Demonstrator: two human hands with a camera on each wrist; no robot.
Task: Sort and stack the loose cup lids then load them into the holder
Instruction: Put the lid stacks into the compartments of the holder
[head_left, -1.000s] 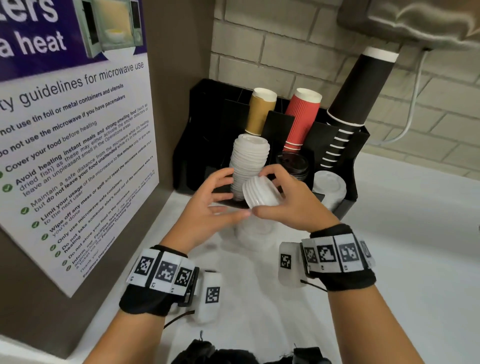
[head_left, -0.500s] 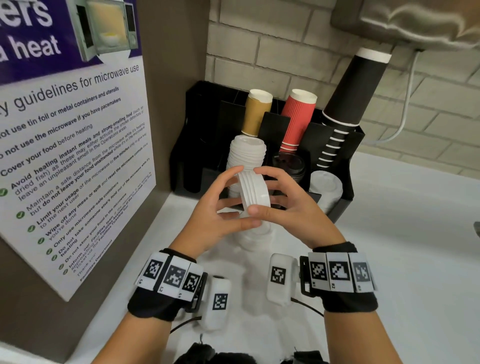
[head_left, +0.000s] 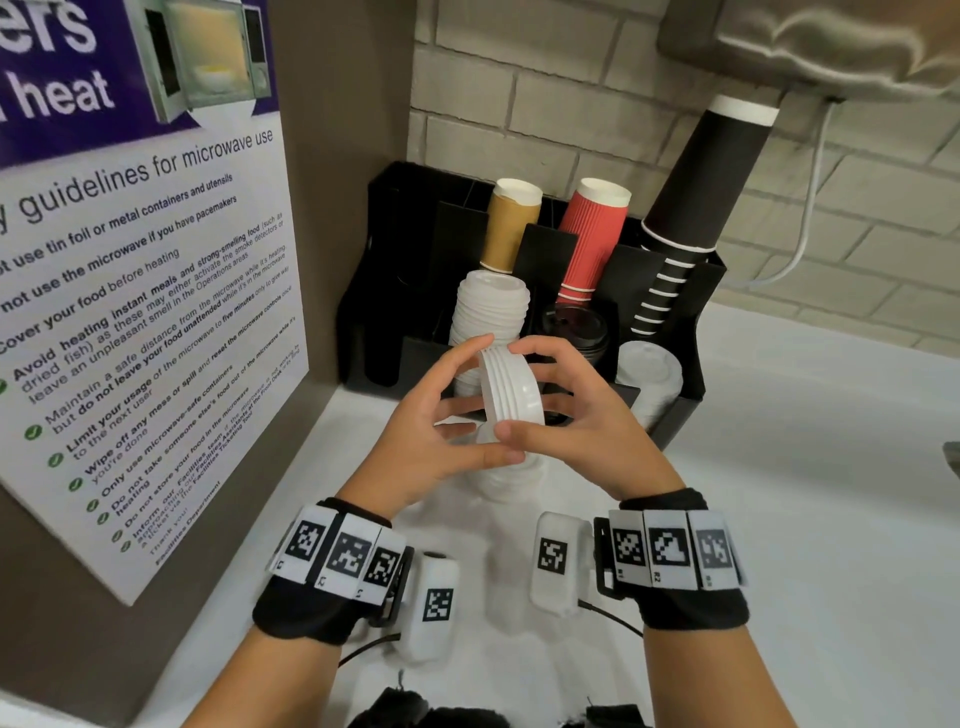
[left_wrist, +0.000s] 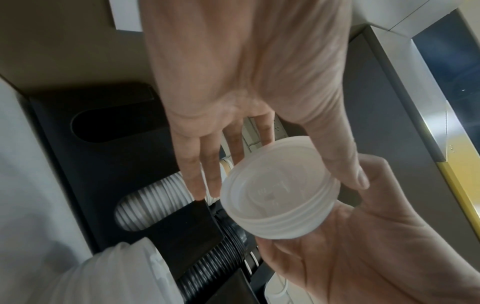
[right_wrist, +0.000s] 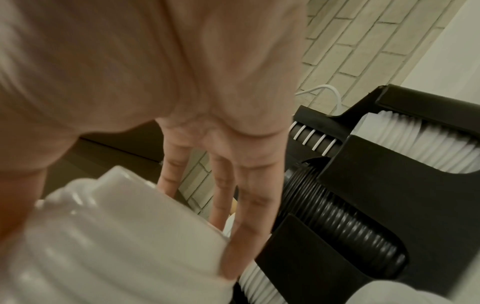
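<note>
Both hands, left (head_left: 431, 431) and right (head_left: 576, 415), now grip a small lid stack (head_left: 511, 384) turned on edge and squared, in front of the holder (head_left: 691, 384), ready for loading.

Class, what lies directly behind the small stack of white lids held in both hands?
Behind the held lids stands the black holder, with a tall white lid stack and black lids; their lower parts are covered.
</note>
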